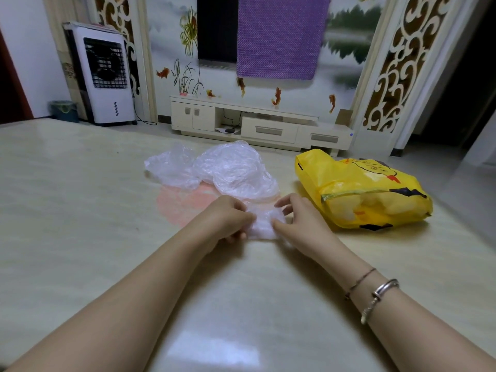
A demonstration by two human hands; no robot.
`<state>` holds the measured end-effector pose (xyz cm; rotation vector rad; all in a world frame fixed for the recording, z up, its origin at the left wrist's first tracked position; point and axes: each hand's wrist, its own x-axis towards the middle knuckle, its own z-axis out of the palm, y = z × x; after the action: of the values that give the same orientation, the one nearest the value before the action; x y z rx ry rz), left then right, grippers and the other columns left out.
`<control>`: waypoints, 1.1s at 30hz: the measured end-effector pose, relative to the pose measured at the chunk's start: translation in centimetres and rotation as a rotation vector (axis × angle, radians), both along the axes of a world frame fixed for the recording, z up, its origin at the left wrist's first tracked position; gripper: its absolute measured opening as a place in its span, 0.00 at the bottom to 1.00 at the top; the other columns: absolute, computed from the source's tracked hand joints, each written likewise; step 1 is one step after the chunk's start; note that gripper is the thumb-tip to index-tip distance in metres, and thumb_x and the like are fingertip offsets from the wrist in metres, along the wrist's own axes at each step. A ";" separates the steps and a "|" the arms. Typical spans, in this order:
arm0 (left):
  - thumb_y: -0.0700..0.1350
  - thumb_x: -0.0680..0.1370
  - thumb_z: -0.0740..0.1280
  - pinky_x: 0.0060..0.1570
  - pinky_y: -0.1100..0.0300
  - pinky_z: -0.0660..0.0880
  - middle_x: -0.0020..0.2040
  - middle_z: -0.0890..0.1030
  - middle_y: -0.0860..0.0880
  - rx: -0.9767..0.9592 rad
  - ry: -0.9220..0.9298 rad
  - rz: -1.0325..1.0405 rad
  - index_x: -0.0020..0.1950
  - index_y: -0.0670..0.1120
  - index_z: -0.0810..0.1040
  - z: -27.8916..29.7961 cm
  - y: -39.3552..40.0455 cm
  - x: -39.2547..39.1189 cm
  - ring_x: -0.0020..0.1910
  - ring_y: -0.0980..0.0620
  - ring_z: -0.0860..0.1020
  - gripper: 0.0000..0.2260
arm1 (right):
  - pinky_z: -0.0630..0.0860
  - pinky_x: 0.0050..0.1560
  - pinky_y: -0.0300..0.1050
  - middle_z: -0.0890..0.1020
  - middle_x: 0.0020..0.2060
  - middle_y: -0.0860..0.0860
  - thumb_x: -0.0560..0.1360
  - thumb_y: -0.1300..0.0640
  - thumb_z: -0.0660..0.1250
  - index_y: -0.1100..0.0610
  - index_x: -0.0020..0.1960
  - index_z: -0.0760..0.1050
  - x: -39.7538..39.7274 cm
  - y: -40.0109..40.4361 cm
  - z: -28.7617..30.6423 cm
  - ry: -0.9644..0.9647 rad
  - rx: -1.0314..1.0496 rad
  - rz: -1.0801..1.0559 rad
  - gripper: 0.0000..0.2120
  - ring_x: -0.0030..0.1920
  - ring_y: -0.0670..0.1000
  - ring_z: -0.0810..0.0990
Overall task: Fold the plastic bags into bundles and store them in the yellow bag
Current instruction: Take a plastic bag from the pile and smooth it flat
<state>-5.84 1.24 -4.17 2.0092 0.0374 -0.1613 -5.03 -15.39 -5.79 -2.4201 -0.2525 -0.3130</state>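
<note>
A small clear plastic bag (264, 224), partly folded into a bundle, lies on the table between my hands. My left hand (228, 220) pinches its left side with curled fingers. My right hand (299, 220) holds its right side, thumb against the bundle and fingers spread above it. Just behind them sits a pile of loose clear plastic bags (228, 167). The yellow bag (370, 189) lies on its side to the right, bulging with pale bundles that show through its wall.
The pale glossy table (107, 210) has a pink print (182, 205) under the pile. Beyond its far edge are a white TV cabinet (268, 124), a white air cooler (103, 76) and a small bin (64, 110) on the floor.
</note>
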 end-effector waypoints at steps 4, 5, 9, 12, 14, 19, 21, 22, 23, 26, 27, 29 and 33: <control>0.42 0.77 0.66 0.25 0.65 0.65 0.32 0.77 0.46 0.004 -0.017 0.028 0.45 0.47 0.75 0.1 -0.3 -0.3 0.28 0.50 0.73 0.01 | 0.72 0.36 0.49 0.78 0.44 0.53 0.74 0.60 0.63 0.51 0.52 0.68 -0.5 -0.2 0.5 0.028 0.058 0.080 0.09 0.35 0.51 0.74; 0.44 0.78 0.66 0.26 0.64 0.66 0.34 0.78 0.47 -0.016 -0.034 0.038 0.47 0.48 0.75 0.1 -0.4 -0.5 0.27 0.51 0.74 0.01 | 0.70 0.34 0.48 0.78 0.43 0.56 0.74 0.63 0.61 0.52 0.50 0.66 -0.8 -0.3 0.8 0.021 0.070 0.099 0.10 0.34 0.54 0.74; 0.49 0.79 0.65 0.31 0.62 0.69 0.46 0.81 0.50 -0.164 -0.147 0.096 0.52 0.48 0.76 0.6 -0.9 -1.2 0.29 0.54 0.75 0.05 | 0.68 0.32 0.44 0.77 0.41 0.54 0.75 0.66 0.59 0.50 0.43 0.67 -1.9 -1.9 2.7 0.116 0.028 0.165 0.10 0.32 0.53 0.72; 0.46 0.80 0.63 0.33 0.62 0.67 0.51 0.80 0.53 -0.165 -0.230 0.119 0.53 0.47 0.76 1.3 -1.6 -1.4 0.32 0.56 0.76 0.06 | 0.71 0.33 0.37 0.75 0.38 0.50 0.75 0.69 0.59 0.55 0.43 0.73 -2.7 -4.3 4.7 0.321 0.017 0.239 0.10 0.31 0.48 0.75; 0.44 0.79 0.64 0.31 0.65 0.68 0.51 0.79 0.53 -0.108 -0.245 0.081 0.54 0.46 0.77 1.6 -2.3 -1.4 0.32 0.57 0.77 0.06 | 0.75 0.34 0.36 0.74 0.36 0.54 0.74 0.73 0.58 0.59 0.40 0.74 -2.8 -6.2 5.8 0.413 0.062 0.275 0.12 0.30 0.48 0.78; 0.46 0.77 0.68 0.24 0.72 0.67 0.44 0.79 0.50 0.024 -0.252 -0.031 0.52 0.42 0.77 1.4 -5.1 -0.9 0.34 0.55 0.77 0.08 | 0.78 0.36 0.38 0.75 0.35 0.58 0.74 0.75 0.59 0.62 0.37 0.77 -2.2 -11.5 6.5 0.471 0.218 0.161 0.14 0.31 0.48 0.78; 0.51 0.76 0.70 0.23 0.71 0.67 0.44 0.79 0.49 0.035 -0.247 -0.052 0.52 0.41 0.77 1.4 -6.8 -0.5 0.35 0.54 0.77 0.14 | 0.78 0.34 0.38 0.77 0.35 0.57 0.73 0.76 0.59 0.63 0.37 0.77 -1.7 -13.0 6.1 0.442 0.307 0.046 0.13 0.32 0.50 0.78; 0.53 0.75 0.71 0.22 0.71 0.67 0.43 0.78 0.49 0.032 -0.244 -0.060 0.52 0.41 0.77 1.4 -7.7 -0.3 0.35 0.54 0.76 0.16 | 0.79 0.33 0.38 0.78 0.36 0.58 0.73 0.76 0.59 0.63 0.38 0.77 -1.4 -13.4 5.8 0.416 0.368 -0.011 0.13 0.32 0.51 0.78; 0.54 0.75 0.71 0.22 0.71 0.67 0.41 0.78 0.49 0.030 -0.243 -0.067 0.51 0.41 0.77 1.3 -8.8 0.0 0.34 0.55 0.76 0.17 | 0.80 0.34 0.39 0.78 0.37 0.58 0.73 0.77 0.59 0.64 0.38 0.76 -1.0 -13.7 5.5 0.387 0.438 -0.067 0.13 0.33 0.52 0.78; 0.54 0.75 0.71 0.31 0.66 0.73 0.35 0.75 0.52 0.047 -0.305 -0.054 0.43 0.44 0.75 0.8 -11.3 1.2 0.33 0.54 0.75 0.14 | 0.80 0.38 0.42 0.77 0.35 0.58 0.73 0.78 0.58 0.63 0.36 0.74 0.1 -13.2 4.8 0.273 0.558 -0.153 0.15 0.33 0.54 0.77; 0.52 0.75 0.70 0.35 0.64 0.73 0.34 0.74 0.53 0.053 -0.341 -0.049 0.40 0.45 0.74 0.6 -12.1 1.7 0.35 0.53 0.74 0.12 | 0.80 0.37 0.40 0.78 0.36 0.58 0.72 0.78 0.58 0.62 0.35 0.74 0.4 -12.9 4.5 0.240 0.566 -0.163 0.15 0.34 0.54 0.78; 0.46 0.76 0.68 0.36 0.67 0.68 0.35 0.75 0.52 0.047 -0.411 -0.039 0.41 0.43 0.76 0.0 -12.8 2.4 0.38 0.51 0.74 0.08 | 0.79 0.43 0.43 0.80 0.39 0.59 0.72 0.75 0.60 0.60 0.37 0.77 0.8 -11.6 3.8 0.185 0.513 -0.165 0.14 0.38 0.53 0.79; 0.42 0.75 0.66 0.39 0.60 0.70 0.36 0.78 0.48 0.007 -0.483 -0.048 0.43 0.40 0.77 -1.1 -12.9 3.0 0.38 0.50 0.75 0.05 | 0.76 0.54 0.49 0.82 0.49 0.54 0.74 0.64 0.62 0.60 0.53 0.79 1.2 -9.4 2.7 0.131 0.276 -0.108 0.11 0.50 0.53 0.79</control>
<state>-2.89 -11.61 -5.28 2.0082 -0.3173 0.2956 -3.81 -24.76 -3.13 -2.1739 -0.0176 -0.2206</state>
